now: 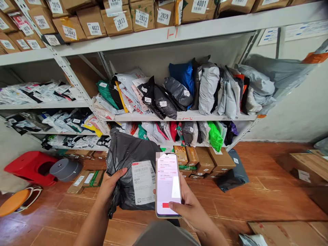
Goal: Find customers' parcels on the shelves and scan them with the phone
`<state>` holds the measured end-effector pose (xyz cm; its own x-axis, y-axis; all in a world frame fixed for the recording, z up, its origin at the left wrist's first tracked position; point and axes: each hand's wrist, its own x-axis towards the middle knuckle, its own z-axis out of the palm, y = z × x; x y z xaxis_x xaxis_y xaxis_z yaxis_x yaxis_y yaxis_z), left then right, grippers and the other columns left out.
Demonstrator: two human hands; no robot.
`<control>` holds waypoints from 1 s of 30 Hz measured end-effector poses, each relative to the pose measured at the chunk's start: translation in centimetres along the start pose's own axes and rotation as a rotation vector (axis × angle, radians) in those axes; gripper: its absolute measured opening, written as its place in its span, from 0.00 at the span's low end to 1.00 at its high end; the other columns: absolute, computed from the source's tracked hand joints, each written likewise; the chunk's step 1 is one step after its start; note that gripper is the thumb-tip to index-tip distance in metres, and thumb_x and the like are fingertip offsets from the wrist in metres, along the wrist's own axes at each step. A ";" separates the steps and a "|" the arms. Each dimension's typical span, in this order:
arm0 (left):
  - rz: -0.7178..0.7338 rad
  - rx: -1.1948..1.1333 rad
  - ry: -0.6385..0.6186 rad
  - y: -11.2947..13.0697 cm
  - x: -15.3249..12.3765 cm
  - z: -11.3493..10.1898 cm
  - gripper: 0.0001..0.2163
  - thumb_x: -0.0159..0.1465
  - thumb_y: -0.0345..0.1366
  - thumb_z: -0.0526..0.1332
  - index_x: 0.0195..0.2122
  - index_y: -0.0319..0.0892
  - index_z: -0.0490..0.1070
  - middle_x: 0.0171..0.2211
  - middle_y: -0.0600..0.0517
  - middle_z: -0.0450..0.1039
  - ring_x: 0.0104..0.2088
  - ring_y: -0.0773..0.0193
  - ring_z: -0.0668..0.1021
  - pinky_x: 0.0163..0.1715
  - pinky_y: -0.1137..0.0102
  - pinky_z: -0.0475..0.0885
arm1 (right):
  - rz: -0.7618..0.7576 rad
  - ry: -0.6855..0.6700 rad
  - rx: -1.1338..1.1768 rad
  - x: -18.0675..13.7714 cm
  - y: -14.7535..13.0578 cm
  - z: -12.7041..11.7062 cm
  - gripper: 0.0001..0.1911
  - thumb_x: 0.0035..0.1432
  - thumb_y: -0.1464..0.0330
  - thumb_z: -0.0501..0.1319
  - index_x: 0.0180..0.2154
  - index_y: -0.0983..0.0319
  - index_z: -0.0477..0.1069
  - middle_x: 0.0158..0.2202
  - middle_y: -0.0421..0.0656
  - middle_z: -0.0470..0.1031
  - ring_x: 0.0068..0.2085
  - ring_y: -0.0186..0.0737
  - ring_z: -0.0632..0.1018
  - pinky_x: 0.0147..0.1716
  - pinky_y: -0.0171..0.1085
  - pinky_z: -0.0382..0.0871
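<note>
My left hand (112,184) grips the left side of a dark grey plastic mailer bag (120,153), thumb on top. A white shipping label (143,182) with a barcode and a red strip is stuck to the bag's front. Beside it, my right hand (188,201) is wrapped round a smartphone (166,191) held upright, its thumb over a red button low on the lit screen. The screen lists lines of text too small to read in full. The phone overlaps the bag's right edge. Both are held in front of my body, above the wooden floor.
White metal shelving (174,117) ahead holds many labelled mailer bags, with numbered cardboard boxes (93,22) above. More boxes (205,160) and a dark parcel (234,174) sit on the floor. A red plastic stool (30,164), grey round stool (66,169) and orange-topped stool (15,201) stand left.
</note>
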<state>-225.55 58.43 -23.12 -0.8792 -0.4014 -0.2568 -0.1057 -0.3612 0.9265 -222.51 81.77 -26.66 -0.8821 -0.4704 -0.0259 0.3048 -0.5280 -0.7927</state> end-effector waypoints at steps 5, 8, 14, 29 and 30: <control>0.016 0.015 0.060 -0.1 0.0 0.3 0.34 0.41 0.33 0.71 0.52 0.39 0.69 0.35 0.47 0.81 0.39 0.48 0.81 0.40 0.60 0.78 | -0.001 -0.004 0.007 0.1 0.0 -0.5 0.58 0.45 0.67 0.71 0.65 0.50 0.33 0.53 0.47 0.73 0.48 0.49 0.77 0.43 0.44 0.71; 0.040 0.035 0.061 -0.2 0.1 0.4 0.31 0.41 0.33 0.72 0.50 0.39 0.71 0.36 0.47 0.81 0.39 0.49 0.81 0.41 0.60 0.77 | -0.015 0.005 0.005 0.3 -0.1 -0.7 0.59 0.44 0.67 0.71 0.65 0.51 0.32 0.53 0.47 0.73 0.48 0.49 0.77 0.42 0.44 0.71; 0.176 0.220 0.103 -0.2 0.7 0.4 0.18 0.37 0.37 0.73 0.30 0.39 0.76 0.29 0.47 0.80 0.33 0.52 0.79 0.35 0.65 0.75 | 0.009 -0.006 0.014 0.4 -0.9 -1.1 0.57 0.43 0.67 0.71 0.65 0.51 0.36 0.51 0.47 0.74 0.48 0.51 0.77 0.45 0.47 0.71; 0.281 1.178 -0.170 -6.0 6.3 -8.7 0.06 0.50 0.30 0.60 0.26 0.48 0.75 0.31 0.49 0.78 0.36 0.51 0.78 0.37 0.67 0.67 | -0.012 0.247 0.057 1.2 -1.9 -6.0 0.54 0.36 0.70 0.74 0.62 0.49 0.50 0.52 0.41 0.74 0.49 0.47 0.74 0.48 0.44 0.68; 0.227 1.167 -0.159 -7.0 6.2 -9.5 0.04 0.51 0.32 0.62 0.24 0.48 0.74 0.27 0.50 0.76 0.34 0.52 0.77 0.36 0.67 0.66 | 0.005 0.245 0.073 1.3 -2.2 -6.0 0.54 0.35 0.70 0.74 0.61 0.49 0.51 0.52 0.41 0.74 0.49 0.47 0.74 0.47 0.44 0.68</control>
<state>-225.86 50.49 -33.76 -0.9711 -0.2190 -0.0946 -0.2261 0.7183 0.6580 -226.48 86.50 -28.61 -0.9387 -0.2919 -0.1834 0.3262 -0.5800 -0.7464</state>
